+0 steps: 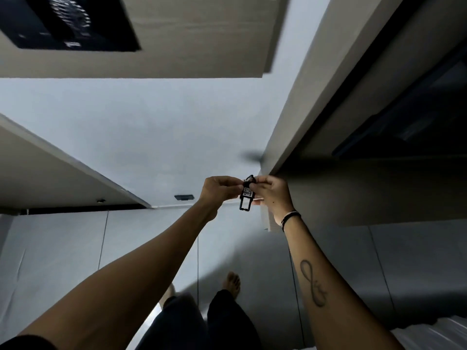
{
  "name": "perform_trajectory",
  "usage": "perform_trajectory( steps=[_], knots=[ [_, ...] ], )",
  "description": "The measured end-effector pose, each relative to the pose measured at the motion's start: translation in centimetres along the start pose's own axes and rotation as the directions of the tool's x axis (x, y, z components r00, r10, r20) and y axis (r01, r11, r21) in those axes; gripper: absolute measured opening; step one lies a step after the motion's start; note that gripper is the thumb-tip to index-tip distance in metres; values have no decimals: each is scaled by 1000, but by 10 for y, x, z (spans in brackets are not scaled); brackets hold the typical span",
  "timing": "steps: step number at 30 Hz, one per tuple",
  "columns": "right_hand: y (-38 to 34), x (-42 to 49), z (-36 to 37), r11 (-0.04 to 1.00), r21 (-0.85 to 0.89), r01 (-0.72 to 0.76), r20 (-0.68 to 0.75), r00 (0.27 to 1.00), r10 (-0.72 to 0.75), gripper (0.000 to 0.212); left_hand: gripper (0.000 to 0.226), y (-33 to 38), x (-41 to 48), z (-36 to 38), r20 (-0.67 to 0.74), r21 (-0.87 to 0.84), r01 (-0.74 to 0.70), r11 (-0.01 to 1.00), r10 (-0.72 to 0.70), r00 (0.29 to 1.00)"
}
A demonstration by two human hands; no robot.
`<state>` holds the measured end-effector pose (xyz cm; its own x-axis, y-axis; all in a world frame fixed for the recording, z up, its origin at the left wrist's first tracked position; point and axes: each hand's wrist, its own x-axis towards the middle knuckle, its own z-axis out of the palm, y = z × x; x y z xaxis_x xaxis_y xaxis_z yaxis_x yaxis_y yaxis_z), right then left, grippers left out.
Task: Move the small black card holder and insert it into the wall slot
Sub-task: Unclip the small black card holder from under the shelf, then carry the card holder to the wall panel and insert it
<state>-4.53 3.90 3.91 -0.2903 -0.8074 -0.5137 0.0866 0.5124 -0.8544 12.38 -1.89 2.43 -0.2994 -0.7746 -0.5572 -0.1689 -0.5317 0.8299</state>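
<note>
**Both hands pinch the card holder in mid-air by the wall corner**

Head view, looking down past outstretched arms. Both forearms reach forward and meet at centre frame.

Left hand point(219, 189): fingers curled in tight, tips closed on the upper left edge of the small black card holder point(246, 198). No gap visible between fingers and holder.

Right hand point(273, 193): fingers also drawn narrow, pinching the holder's top right, where a small metal ring or clip point(249, 178) sticks up. Thumb position partly hidden behind the holder; cannot tell exactly how it presses.

Card holder: held upright between the two hands, off any surface. Upper part carries a white label with dark handwritten marks, too small to read. Lower part is an open rectangular black frame hanging below the fingers, pale wall showing through it.

Surroundings: the holder sits just beside the vertical beige corner edge point(285, 122) of a wall or door frame, on the right hand's side. A small dark rectangular wall slot point(184, 197) is on the pale wall, to the left of the left hand, apart from the holder.

Right wrist wears a dark band with a light stripe point(290, 219); a looping tattoo point(313, 282) on the right forearm. Dark trousers point(202, 324) and a bare foot point(232, 281) on the grey floor below. A black panel point(68, 21) shows at the upper left, blurred.
</note>
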Motion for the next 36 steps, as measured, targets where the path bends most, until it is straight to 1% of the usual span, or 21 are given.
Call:
perform_trajectory(
  steps=[2, 4, 7, 10, 15, 17, 19, 24, 29, 30, 33, 36],
  knots=[
    [-20, -7, 25, 998, -36, 51, 39, 998, -49, 9, 14, 16, -15, -30, -8, -53, -5, 999, 5, 1000],
    [-42, -15, 54, 991, -83, 109, 78, 992, -102, 15, 15, 33, -33, -62, -39, -75, -23, 997, 20, 999],
    [-78, -28, 95, 969, -134, 210, 123, 973, -194, 18, 19, 60, -54, -106, -101, -132, -99, 986, 86, 991],
    [-119, -46, 133, 938, -158, 309, 175, 943, -281, 16, 22, 89, -79, -146, -144, -181, -188, 965, 163, 976],
    [-186, -77, 174, 884, -145, 444, 239, 883, -404, 12, 18, 139, -115, -194, -138, -238, -307, 922, 280, 950],
    [-212, -89, 184, 853, -139, 503, 257, 850, -460, 18, 17, 161, -128, -207, -140, -221, -351, 910, 327, 935],
    [-236, -103, 191, 830, -118, 545, 272, 822, -501, 20, 17, 184, -143, -216, -143, -215, -398, 892, 375, 916],
    [-292, -134, 199, 769, -66, 635, 267, 754, -600, 15, 14, 238, -175, -224, -142, -217, -506, 835, 485, 863],
    [-343, -158, 201, 763, 21, 646, 242, 737, -631, 14, 13, 291, -199, -224, -170, -220, -603, 767, 579, 797],
    [-354, -163, 201, 757, 27, 652, 235, 732, -639, 13, 13, 302, -204, -224, -173, -222, -622, 751, 597, 783],
    [-382, -173, 199, 746, 9, 666, 233, 724, -650, 18, 15, 335, -217, -223, -179, -240, -667, 705, 643, 745],
    [-408, -184, 197, 742, 7, 671, 233, 720, -653, 14, 15, 362, -227, -221, -194, -243, -708, 663, 682, 705]
  ],
)
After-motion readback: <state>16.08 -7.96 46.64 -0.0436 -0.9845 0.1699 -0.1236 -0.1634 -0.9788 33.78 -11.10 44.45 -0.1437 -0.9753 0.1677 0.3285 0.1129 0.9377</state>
